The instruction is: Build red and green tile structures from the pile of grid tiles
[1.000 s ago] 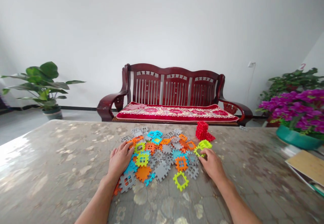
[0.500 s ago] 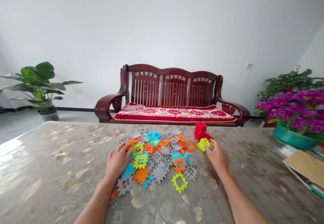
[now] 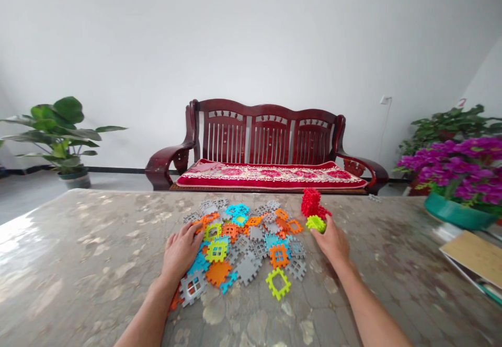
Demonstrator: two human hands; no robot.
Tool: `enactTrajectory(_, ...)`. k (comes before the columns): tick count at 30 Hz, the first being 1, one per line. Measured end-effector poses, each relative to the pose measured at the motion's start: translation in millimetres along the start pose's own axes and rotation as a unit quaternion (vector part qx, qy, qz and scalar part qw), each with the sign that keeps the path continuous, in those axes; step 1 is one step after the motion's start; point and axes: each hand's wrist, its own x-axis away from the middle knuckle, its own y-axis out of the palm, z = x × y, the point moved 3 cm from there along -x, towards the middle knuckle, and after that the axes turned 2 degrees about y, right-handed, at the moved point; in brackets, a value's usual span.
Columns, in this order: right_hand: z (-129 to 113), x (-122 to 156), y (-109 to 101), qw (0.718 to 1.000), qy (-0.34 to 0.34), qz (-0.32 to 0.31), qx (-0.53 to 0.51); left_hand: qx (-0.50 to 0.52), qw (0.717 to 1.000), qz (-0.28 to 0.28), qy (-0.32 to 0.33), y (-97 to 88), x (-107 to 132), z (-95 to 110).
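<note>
A spread of toothed interlocking plastic tiles (image 3: 248,267) in grey, orange, blue and lime green covers the middle of the table. My left hand (image 3: 181,250) lies over the left edge of this heap, its fingers stretched out and grasping nothing. To the right of the heap, my right hand (image 3: 333,242) has thumb and index finger around a small stack of lime-green tiles (image 3: 315,223). Directly behind it stands a block of red tiles (image 3: 310,202), with lower red pieces at its right. A single lime-green frame tile (image 3: 278,283) lies nearer to me.
The patterned tabletop (image 3: 98,253) reaches a wooden bench (image 3: 266,132) with a red floral cushion. At the right are purple flowers in a teal pot (image 3: 457,212) and a brown board or folder (image 3: 476,255). A small grey tile (image 3: 375,198) lies near the far edge.
My right hand has shifted slightly left and its thumb has come lower, in front of the lime-green stack. The green tiles have turned a little. My left hand stays nearly in place.
</note>
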Motion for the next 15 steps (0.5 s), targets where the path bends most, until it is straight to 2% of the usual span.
enactTrajectory(6,-1.0,1.1,5.9,1.0,-0.011,0.02,0.022,0.008,1.0,-0.002,-0.003,-1.7,1.0,2.3)
enactTrajectory(10,-1.9,7.9,-2.4,0.996,-0.021,0.084,-0.011,0.016,1.0,-0.009,-0.001,-1.8,1.7,5.0)
enactTrajectory(13,-16.4,13.8,-11.5,0.985,-0.087,0.132,-0.073,0.028,0.999,-0.014,0.011,-0.4,1.5,5.7)
enactTrajectory(15,-36.1,19.3,-15.2,0.973,-0.152,0.122,-0.123,0.035,0.999,-0.017,0.018,0.7,1.5,5.7)
